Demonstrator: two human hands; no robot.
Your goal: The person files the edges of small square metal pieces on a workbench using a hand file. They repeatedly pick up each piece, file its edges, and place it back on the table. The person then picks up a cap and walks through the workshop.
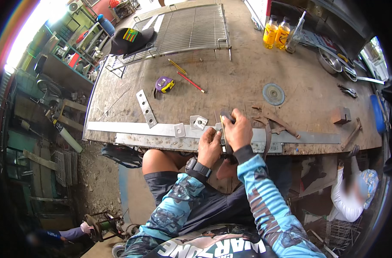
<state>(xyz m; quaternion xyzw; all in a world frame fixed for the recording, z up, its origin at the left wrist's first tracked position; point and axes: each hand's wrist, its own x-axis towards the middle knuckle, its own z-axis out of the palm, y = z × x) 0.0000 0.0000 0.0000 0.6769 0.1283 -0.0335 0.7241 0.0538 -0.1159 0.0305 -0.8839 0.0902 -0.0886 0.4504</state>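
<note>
fingers of the left hand (209, 148) curl at a small grey metal plate (218, 126), by a long flat silver bar (153, 128) along the brown wooden table (230, 81); whether they pinch it, one cannot tell. the right hand (239, 132) is closed round a slim dark-and-yellow tool (227, 118), near a rusty metal clamp (268, 131).

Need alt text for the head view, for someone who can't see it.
A person's left hand and right hand work close together over a long metal strip near the edge of a wooden table, the right gripping a dark, partly hidden object. Beyond lie a tape measure and two pencils.
</note>
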